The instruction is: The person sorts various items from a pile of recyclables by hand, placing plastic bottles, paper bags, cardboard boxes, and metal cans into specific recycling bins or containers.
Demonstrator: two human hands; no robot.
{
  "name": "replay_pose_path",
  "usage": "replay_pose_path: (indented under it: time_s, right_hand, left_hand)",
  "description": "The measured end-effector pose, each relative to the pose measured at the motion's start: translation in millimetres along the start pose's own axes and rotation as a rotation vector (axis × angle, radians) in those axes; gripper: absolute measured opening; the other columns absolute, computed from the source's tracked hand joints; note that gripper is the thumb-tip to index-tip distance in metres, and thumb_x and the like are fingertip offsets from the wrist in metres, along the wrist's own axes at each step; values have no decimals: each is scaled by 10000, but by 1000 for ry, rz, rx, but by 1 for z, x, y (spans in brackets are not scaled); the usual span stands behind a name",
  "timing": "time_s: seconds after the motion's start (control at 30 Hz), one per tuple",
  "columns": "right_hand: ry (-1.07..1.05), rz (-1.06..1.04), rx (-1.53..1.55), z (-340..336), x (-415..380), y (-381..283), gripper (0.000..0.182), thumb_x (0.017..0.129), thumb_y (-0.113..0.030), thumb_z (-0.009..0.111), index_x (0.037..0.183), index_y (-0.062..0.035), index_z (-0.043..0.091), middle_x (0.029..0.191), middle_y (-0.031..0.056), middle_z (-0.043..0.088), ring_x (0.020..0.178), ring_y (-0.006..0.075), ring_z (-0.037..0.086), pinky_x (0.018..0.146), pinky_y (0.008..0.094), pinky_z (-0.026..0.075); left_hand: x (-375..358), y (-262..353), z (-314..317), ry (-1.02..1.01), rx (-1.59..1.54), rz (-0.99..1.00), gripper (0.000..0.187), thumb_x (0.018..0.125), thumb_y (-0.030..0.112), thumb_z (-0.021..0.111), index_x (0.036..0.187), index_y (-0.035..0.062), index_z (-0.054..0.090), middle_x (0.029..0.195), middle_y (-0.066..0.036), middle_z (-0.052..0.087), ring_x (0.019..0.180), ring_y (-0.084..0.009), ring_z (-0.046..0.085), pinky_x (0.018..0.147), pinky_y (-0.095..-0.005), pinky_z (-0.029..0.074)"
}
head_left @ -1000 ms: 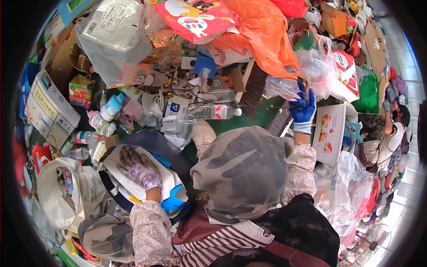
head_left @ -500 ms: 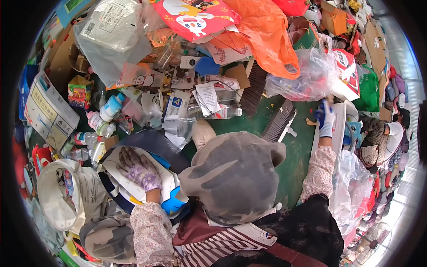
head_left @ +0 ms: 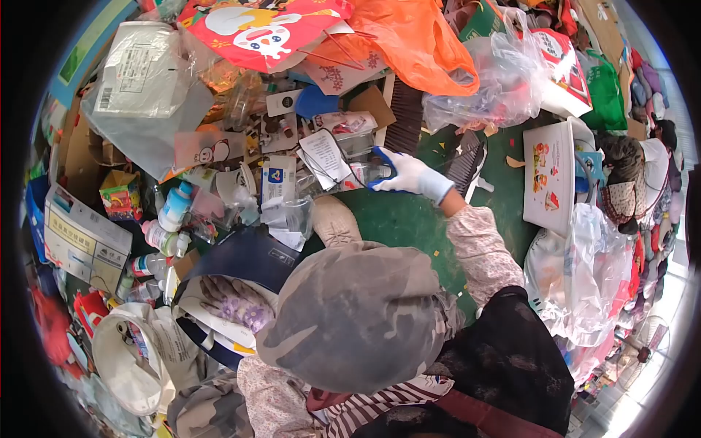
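Observation:
My right hand (head_left: 412, 175), in a white glove with blue fingertips, reaches over the green floor. Its thumb and fingers are spread around the cap end of a clear plastic bottle (head_left: 356, 174), which lies partly under a printed receipt (head_left: 325, 158). To the left, my left hand (head_left: 235, 301), in a dirty purple-flowered glove, rests with outstretched fingers on white papers (head_left: 208, 310). These papers are inside a dark blue container (head_left: 244, 255). My camouflage cap covers part of the left forearm.
A white tub (head_left: 544, 175) with cartoon stickers stands at the right, beside clear plastic bags (head_left: 577, 270). A broom head (head_left: 465, 162) lies on the floor. Mixed bottles, boxes and an orange bag (head_left: 416, 47) fill the far side. A white bucket (head_left: 131, 358) stands lower left; another person (head_left: 650, 171) sits at far right.
My right hand has swung left from the white tub to the bottle. The left hand stays on the papers, and the head has shifted the view somewhat.

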State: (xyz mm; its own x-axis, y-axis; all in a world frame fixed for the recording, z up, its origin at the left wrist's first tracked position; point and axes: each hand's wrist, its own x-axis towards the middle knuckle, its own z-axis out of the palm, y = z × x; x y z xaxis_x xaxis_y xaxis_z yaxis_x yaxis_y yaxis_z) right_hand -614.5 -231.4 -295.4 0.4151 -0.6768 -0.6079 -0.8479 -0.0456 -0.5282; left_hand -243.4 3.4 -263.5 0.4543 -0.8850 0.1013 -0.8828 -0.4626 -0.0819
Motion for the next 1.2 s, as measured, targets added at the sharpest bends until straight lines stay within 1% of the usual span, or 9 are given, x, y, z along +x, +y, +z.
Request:
replay_pose_path:
  time_s: [0.23,0.47,0.57,0.67,0.8,0.9,0.93,1.07,1.2]
  right_hand:
    - [222,176,-138,39,32,-24,1166,640,-657,712,1483,-39,197,1315,245,501,1238,389,461,1066,452,325]
    - [297,38,2,44,39,-27,354,681,-257,720,962,-45,682,813,185,669,787,296,668,749,378,516]
    - [126,-139,890,1,18,-37,265,765,-57,632,1008,42,669,851,73,688,820,153,657,740,296,519]
    - [202,-341,1389,-56,-42,-84,366,812,-49,612,1142,100,561,933,133,661,842,219,671,858,343,536]
    - [461,-657,1372,-100,-88,-79,449,818,-117,586,1192,118,505,876,92,614,799,228,666,822,412,563]
    - [593,-768,1643,-113,-119,-35,488,896,-190,554,1325,16,446,897,16,558,607,75,474,574,238,434]
    - [1068,-525,1558,-113,-131,-65,502,919,-222,537,1355,0,425,944,12,585,599,36,455,571,215,405]
    - [517,-1046,1563,-134,-186,7,389,967,-146,447,1339,-33,458,976,34,593,604,33,441,616,209,413]
    - [891,-607,1511,-116,-213,61,440,931,-129,519,1345,-4,438,1035,35,605,638,52,454,653,245,411]
  left_hand:
    - [0,-1,0,3,-7,-1,569,964,356,309,1440,44,311,1497,-146,307,1396,-329,250,1142,-542,66]
    - [3,4,-2,12,-26,-9,574,966,367,294,1434,34,318,1499,-154,302,1396,-341,247,1143,-543,58]
    - [3,5,-2,16,-30,-15,577,967,371,287,1431,30,321,1500,-158,300,1396,-345,246,1143,-543,55]
    - [0,5,-2,10,-37,-19,580,968,375,281,1429,25,324,1501,-161,298,1396,-350,244,1144,-544,52]
    - [0,4,1,10,-62,-37,583,969,379,276,1426,20,328,1501,-165,296,1395,-357,243,1145,-543,47]
    - [5,5,-5,-2,-50,-51,574,966,363,291,1427,23,329,1500,-163,299,1396,-349,243,1146,-541,49]
    - [5,4,-6,-13,-36,-56,570,964,355,297,1428,25,330,1499,-162,300,1397,-345,244,1146,-540,51]
    - [4,6,-9,-28,-19,-53,565,963,346,304,1428,26,332,1498,-160,303,1397,-339,245,1147,-538,54]
    - [2,5,-3,-11,-5,-44,563,963,343,306,1427,26,334,1497,-159,306,1397,-337,247,1147,-537,56]
